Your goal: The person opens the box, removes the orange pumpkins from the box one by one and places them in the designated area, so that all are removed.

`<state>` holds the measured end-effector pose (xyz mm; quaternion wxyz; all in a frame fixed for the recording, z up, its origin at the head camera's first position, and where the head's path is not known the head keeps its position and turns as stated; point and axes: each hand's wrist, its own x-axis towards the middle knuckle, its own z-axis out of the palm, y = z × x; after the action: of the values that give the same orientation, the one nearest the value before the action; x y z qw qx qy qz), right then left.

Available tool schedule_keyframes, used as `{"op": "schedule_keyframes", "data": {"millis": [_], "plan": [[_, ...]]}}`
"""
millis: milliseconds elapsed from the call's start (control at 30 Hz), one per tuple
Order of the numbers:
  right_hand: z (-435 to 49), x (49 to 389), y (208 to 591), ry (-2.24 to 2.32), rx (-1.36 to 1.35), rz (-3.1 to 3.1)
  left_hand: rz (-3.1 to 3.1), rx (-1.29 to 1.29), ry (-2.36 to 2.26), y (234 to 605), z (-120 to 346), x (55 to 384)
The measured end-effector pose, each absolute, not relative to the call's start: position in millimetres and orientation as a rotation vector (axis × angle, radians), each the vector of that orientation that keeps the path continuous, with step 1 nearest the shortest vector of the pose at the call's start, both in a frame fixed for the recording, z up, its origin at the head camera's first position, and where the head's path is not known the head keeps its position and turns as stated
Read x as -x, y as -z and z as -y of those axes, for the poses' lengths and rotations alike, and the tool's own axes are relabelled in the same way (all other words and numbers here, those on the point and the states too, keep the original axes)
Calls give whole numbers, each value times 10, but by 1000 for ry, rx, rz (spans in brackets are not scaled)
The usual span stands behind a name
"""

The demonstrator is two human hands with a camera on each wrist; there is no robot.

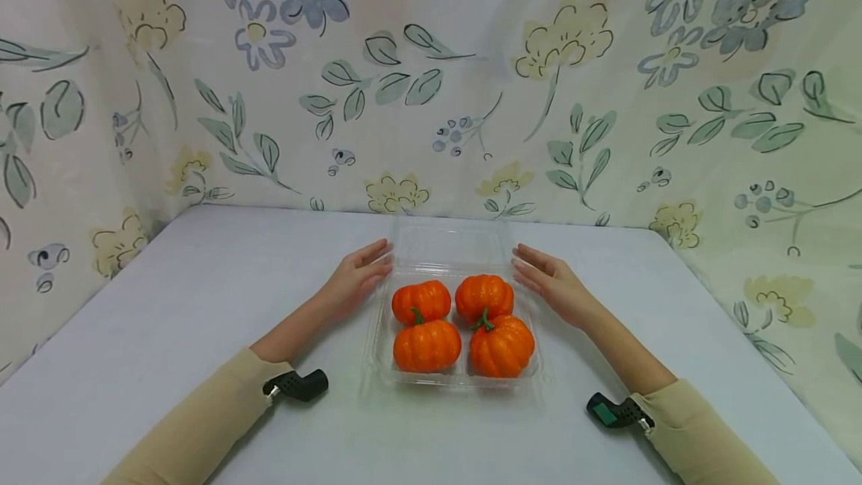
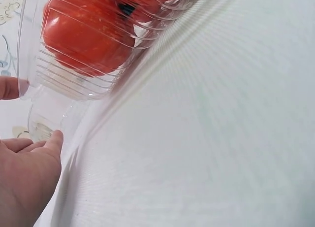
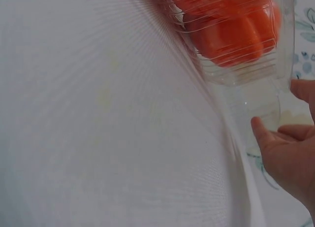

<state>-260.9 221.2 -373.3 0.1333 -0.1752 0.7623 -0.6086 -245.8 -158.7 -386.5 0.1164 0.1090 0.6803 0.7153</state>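
A clear plastic clamshell container (image 1: pixel 463 381) stands in the middle of the table, its lid (image 1: pixel 453 247) folded back away from me. Several small orange pumpkins fill it, two on each side of a divider; the front right pumpkin (image 1: pixel 502 347) has a green stem. My left hand (image 1: pixel 355 280) is at the left side near the hinge, fingers extended with the tips right at the lid's edge. Mirroring it, my right hand (image 1: pixel 555 287) has its straight fingers at the lid's right edge. Both wrist views show the thumb and fingers spread beside the clear plastic.
A white cloth (image 1: pixel 202 283) covers the table. Behind it and along both sides hangs a floral curtain (image 1: pixel 444 96). Black wrist cameras (image 1: pixel 301 385) are strapped over the beige sleeves (image 1: pixel 209 425).
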Motion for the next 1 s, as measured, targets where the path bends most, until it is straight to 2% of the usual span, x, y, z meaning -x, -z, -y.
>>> {"op": "schedule_keyframes", "data": {"millis": [400, 1000], "plan": [[-2225, 2558, 3644, 1564, 490, -2441, -2114, -370, -1998, 3774, 1615, 2392], [-2250, 2366, 3316, 1322, 781, -2705, -2197, -332, -1865, 3710, 1722, 2164]]}}
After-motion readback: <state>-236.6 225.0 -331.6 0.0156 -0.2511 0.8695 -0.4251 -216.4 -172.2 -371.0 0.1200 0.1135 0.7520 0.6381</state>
